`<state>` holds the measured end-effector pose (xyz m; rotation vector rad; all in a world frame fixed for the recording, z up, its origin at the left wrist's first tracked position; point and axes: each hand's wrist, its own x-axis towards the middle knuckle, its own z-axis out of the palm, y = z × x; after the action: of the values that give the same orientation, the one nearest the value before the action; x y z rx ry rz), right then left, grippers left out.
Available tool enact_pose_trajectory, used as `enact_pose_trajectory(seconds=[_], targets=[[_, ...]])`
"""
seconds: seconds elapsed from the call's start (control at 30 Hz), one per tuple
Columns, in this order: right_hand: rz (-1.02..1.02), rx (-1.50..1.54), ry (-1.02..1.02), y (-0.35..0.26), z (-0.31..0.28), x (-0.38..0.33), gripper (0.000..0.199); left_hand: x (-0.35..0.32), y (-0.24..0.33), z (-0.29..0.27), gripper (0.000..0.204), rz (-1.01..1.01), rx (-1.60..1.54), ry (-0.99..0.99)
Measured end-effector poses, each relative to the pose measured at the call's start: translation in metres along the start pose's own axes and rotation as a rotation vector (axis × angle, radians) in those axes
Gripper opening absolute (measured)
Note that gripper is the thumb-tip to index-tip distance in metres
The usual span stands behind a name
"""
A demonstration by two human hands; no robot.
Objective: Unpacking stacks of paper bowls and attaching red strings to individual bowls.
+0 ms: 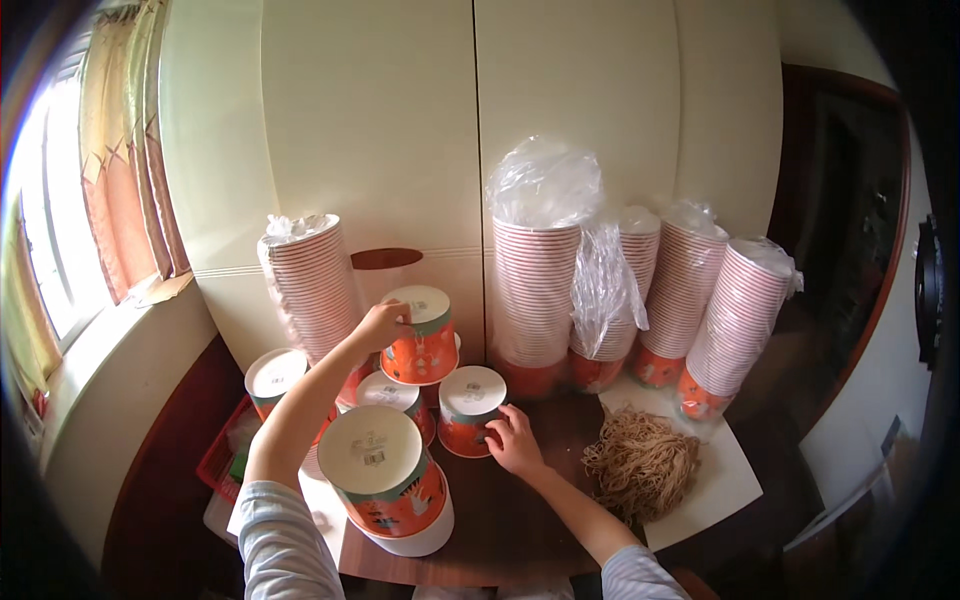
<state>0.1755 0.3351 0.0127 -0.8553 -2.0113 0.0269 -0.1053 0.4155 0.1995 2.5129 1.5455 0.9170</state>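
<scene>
My left hand point(386, 325) grips an upside-down orange paper cup point(420, 357) with a green band and white base, tilted slightly above the other cups. My right hand point(516, 441) has its fingers bent and apart, against the right side of another upturned paper cup point(467, 437) on the table. Between my arms, nearer to me, a larger upturned orange paper bucket point(372, 455) rests over a white one. Behind it is one more upturned cup point(388, 390), partly covered. Left of my left forearm another cup point(276, 374) shows its white base.
Tall nested stacks of paper cups in clear plastic stand at the back left point(312, 285) and back right point(535, 300). A bundle of tan rubber bands point(643, 464) lies on white board point(735, 480) at the right. A red basket point(222, 450) sits by the table's left edge.
</scene>
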Motion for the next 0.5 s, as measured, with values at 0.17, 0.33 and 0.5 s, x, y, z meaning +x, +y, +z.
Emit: enact_pose_trajectory(seconds=[0.17, 0.33, 0.5], targets=[[-0.030, 0.065, 0.011, -0.021, -0.001, -0.001, 0.025, -0.005, -0.014, 0.017, 0.020, -0.140, -0.084, -0.024], [-0.147, 0.507, -0.074, -0.099, -0.034, 0.027, 0.057, -0.020, -0.019, 0.008, 0.030, -0.082, -0.020, 0.092], [-0.501, 0.328, -0.193, -0.161, -0.066, 0.048, 0.057, -0.055, 0.026, -0.038, 0.028, -0.154, 0.018, 0.079]])
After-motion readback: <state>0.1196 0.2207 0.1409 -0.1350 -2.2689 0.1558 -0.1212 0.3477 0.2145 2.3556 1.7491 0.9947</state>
